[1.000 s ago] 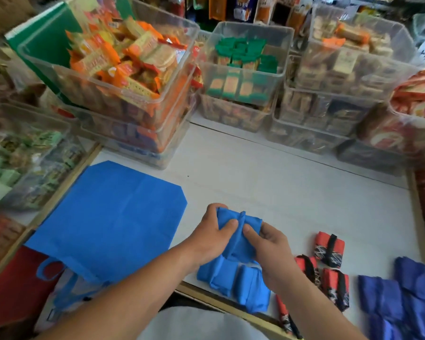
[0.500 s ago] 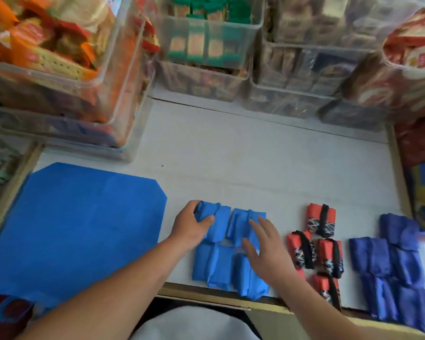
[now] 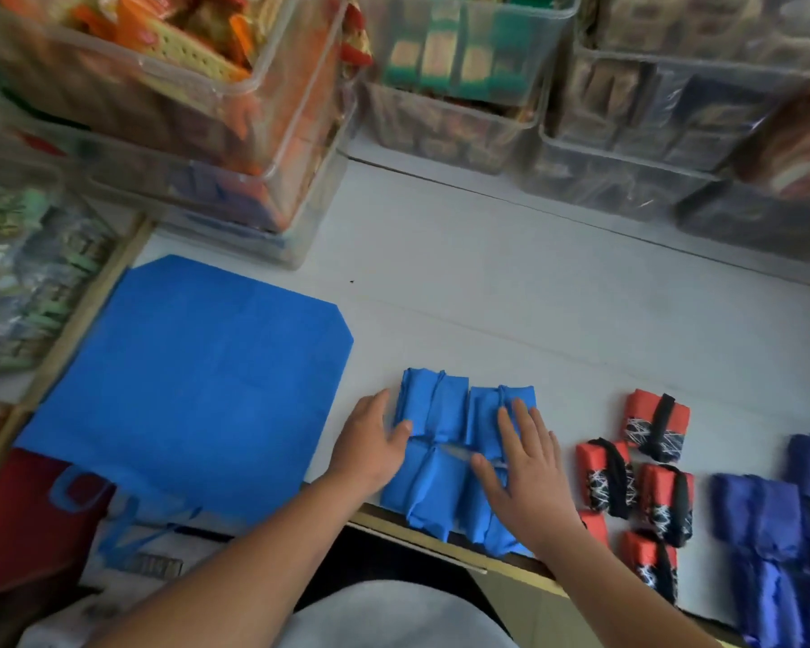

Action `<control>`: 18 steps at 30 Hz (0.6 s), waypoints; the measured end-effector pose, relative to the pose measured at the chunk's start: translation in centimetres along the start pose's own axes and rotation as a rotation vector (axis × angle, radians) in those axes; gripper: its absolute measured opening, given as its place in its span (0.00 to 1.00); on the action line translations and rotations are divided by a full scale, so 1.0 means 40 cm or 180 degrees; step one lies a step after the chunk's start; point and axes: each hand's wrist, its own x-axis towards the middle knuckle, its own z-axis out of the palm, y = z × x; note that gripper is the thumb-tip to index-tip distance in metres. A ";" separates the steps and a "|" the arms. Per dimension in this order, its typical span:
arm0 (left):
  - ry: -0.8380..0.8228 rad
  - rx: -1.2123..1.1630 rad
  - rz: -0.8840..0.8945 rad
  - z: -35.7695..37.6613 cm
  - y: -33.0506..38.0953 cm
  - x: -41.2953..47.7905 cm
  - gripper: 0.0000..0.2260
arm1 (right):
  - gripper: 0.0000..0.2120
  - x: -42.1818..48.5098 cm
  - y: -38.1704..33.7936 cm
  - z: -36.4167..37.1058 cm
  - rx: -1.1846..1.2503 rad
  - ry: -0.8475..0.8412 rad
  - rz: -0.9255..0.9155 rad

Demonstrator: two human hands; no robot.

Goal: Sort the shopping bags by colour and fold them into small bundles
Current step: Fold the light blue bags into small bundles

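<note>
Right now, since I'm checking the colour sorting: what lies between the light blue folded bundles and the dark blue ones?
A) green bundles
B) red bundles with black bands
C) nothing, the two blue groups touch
B: the red bundles with black bands sit on the table to the right of the light blue bundles and to the left of the dark blue bundles.

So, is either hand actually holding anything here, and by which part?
Nothing is held. The left hand and the right hand rest open on the blue bundles, fingers straight, touching them from above rather than gripping.
</note>
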 end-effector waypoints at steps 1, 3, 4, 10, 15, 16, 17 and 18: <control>0.0235 0.0002 0.0030 -0.008 -0.016 -0.016 0.23 | 0.41 -0.001 -0.014 -0.004 0.0084 0.0180 -0.0074; 0.0690 -0.0007 0.0037 -0.038 -0.064 -0.065 0.16 | 0.37 0.000 -0.066 -0.013 0.0213 0.0381 -0.0290; 0.0901 0.0061 -0.0013 -0.057 -0.098 -0.094 0.16 | 0.35 -0.001 -0.099 -0.012 0.0281 0.0398 -0.0445; 0.1314 0.0881 -0.0423 -0.160 -0.345 -0.200 0.33 | 0.31 -0.022 -0.300 0.033 0.0813 -0.0140 -0.0880; 0.1105 0.1282 -0.0099 -0.198 -0.410 -0.219 0.34 | 0.16 -0.027 -0.435 0.078 0.0963 -0.0721 -0.0638; 0.1141 0.1271 -0.0025 -0.207 -0.415 -0.215 0.33 | 0.15 -0.025 -0.456 0.086 0.1055 -0.0852 -0.0531; 0.1177 0.1223 0.0058 -0.214 -0.423 -0.207 0.32 | 0.12 -0.021 -0.471 0.095 0.1186 -0.0953 -0.0440; 0.1188 0.1142 0.0127 -0.218 -0.432 -0.199 0.30 | 0.09 -0.017 -0.481 0.104 0.1317 -0.1036 -0.0337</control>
